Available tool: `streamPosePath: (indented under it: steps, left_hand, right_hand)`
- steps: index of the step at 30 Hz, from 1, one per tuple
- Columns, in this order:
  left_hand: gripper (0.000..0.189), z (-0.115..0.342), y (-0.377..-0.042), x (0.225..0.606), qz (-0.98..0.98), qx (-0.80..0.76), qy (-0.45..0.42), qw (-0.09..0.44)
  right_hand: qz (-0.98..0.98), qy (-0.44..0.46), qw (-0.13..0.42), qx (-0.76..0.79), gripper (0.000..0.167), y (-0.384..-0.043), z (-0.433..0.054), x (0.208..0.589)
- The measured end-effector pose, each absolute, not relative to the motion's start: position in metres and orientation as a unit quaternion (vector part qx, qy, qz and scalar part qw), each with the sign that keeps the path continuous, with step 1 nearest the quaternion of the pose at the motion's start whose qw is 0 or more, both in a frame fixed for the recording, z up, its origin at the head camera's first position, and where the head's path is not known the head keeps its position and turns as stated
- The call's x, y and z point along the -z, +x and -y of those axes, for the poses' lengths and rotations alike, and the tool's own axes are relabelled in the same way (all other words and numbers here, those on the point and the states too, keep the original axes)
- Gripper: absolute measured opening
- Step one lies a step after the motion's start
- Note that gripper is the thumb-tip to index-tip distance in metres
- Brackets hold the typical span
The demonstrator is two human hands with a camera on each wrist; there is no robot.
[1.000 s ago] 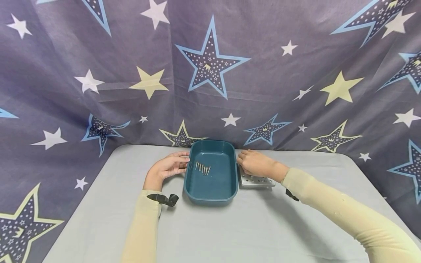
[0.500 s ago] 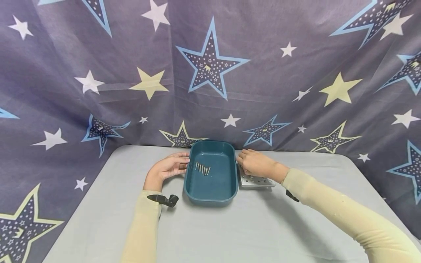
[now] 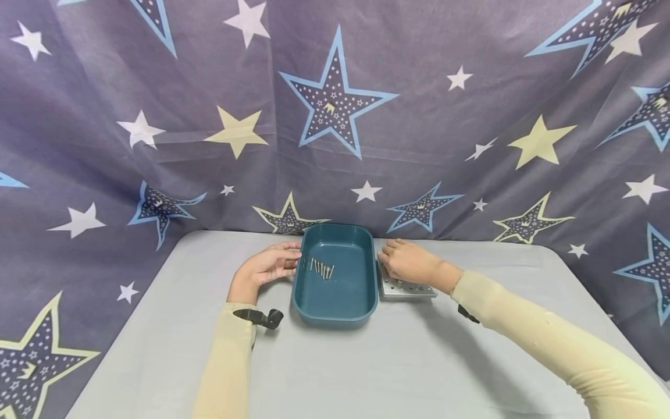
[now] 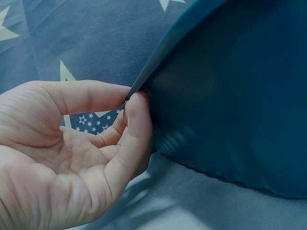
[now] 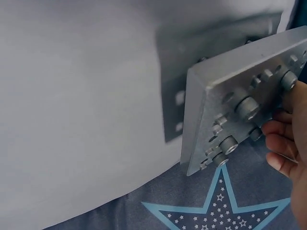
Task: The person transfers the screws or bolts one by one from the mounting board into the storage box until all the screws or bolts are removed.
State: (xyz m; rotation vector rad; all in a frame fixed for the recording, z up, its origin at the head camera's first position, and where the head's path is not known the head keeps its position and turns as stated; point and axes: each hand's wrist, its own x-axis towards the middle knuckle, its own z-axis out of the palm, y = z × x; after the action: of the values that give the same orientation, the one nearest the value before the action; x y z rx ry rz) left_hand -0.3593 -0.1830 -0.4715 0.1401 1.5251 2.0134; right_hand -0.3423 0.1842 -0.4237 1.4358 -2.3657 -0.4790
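My left hand [image 3: 268,265] is at the left side of a teal plastic tray [image 3: 335,319]; in the left wrist view its thumb and a finger pinch the tray's rim [image 4: 160,55]. Several slim metal screws [image 3: 321,269] lie in a row inside the tray. To the right of it, my right hand [image 3: 413,262] is over a thick silver metal plate [image 3: 410,291]. The right wrist view has several socket-head bolts [image 5: 248,108] standing in that plate. There my right fingers are curled beside a bolt [image 5: 289,80] near the frame's edge; their tips are partly hidden.
A light grey table [image 3: 335,372] carries the tray and plate, which stand near its back edge. Behind it hangs a purple-grey cloth [image 3: 419,35] with printed stars. Black camera straps [image 3: 259,317] sit on both wrists.
My right hand has shifted very slightly over the metal plate. The left hand, the tray and the screws in it stay as they were.
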Motion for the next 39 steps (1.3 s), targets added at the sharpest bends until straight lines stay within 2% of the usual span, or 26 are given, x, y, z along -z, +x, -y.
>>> streamPosePath:
  steps: [7, 17, 24, 39]
  left_hand:
    - [0.029, 0.1829, -0.3589, 0.4703, -0.576, -0.759, 0.045, 0.3]
    - [0.031, 0.1847, -0.3596, 0.4684, -0.571, -0.763, 0.046, 0.299]
    - [0.033, 0.1818, -0.3585, 0.4689, -0.572, -0.762, 0.049, 0.301]
    - [0.03, 0.1825, -0.3585, 0.4691, -0.577, -0.759, 0.043, 0.298]
  right_hand:
    - [0.825, 0.506, 0.176, 0.18, 0.013, -0.341, -0.1845, 0.4253]
    - [0.8, 0.524, 0.205, 0.21, 0.03, -0.3392, -0.1857, 0.4229]
    - [0.776, 0.549, 0.236, 0.202, 0.026, -0.3365, -0.1861, 0.4263]
    - [0.808, 0.526, 0.207, 0.169, 0.019, -0.3393, -0.1799, 0.4272]
